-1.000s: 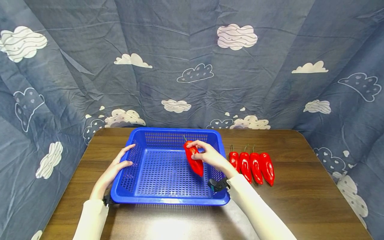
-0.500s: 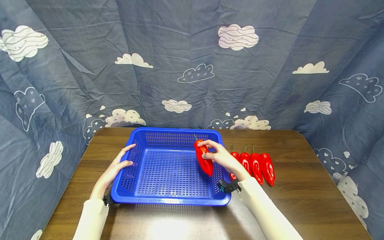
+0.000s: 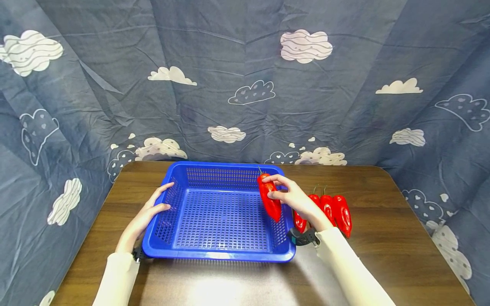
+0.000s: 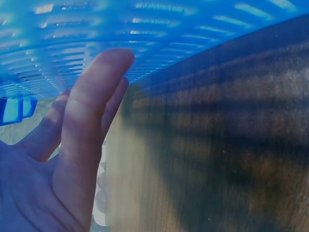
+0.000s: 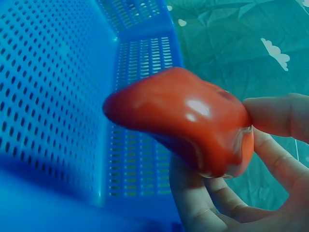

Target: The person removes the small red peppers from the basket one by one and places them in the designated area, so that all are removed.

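Note:
In the head view a red pepper (image 3: 269, 199) with a thin green stem hangs over the right side of a blue mesh basket (image 3: 218, 255). My right hand (image 3: 296, 199) grips it between thumb and fingers. Up close in the right wrist view, the pepper (image 5: 183, 113) is glossy, its tip pointing left towards the basket's mesh wall. At the basket's left rim rests my left hand (image 3: 139, 219), the thumb and one fingertip reaching over the edge. Straight fingers (image 4: 84, 106) lie against the mesh in the left wrist view.
Several red peppers (image 3: 342, 214) lie side by side on the wooden table (image 3: 367, 246), right of the basket; my right hand and arm partly cover them. A grey-blue curtain (image 3: 245, 55) printed with clouds hangs behind the table.
My right hand has carried the pepper rightwards, from over the basket's interior to near its right wall. The left hand and basket stay in place.

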### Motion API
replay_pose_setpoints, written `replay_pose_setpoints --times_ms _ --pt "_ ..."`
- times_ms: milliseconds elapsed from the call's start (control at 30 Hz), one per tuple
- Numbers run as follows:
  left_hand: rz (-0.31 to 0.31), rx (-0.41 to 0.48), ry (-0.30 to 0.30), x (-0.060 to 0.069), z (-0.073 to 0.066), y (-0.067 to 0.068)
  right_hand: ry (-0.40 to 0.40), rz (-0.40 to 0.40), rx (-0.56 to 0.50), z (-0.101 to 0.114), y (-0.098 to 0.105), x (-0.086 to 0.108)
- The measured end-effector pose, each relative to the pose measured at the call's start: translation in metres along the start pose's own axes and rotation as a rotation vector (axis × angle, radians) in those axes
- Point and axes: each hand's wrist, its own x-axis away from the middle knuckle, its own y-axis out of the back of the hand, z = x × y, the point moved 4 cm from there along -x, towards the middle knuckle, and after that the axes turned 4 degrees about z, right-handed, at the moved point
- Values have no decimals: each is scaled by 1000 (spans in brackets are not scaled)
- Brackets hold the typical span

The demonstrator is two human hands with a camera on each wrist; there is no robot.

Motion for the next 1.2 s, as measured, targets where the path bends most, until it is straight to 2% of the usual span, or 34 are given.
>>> replay_pose_setpoints --times_ms 167,400,700,1200 --pt "0 2 -6 0 0 0 1 0 -6 -1 10 5" --pt "3 2 -11 0 -1 1 -8 -43 41 -5 26 12" --pt "0 -6 -7 1 -2 0 -16 -60 75 -10 40 24" --pt "-3 5 7 0 2 2 -48 -120 68 -25 59 38"
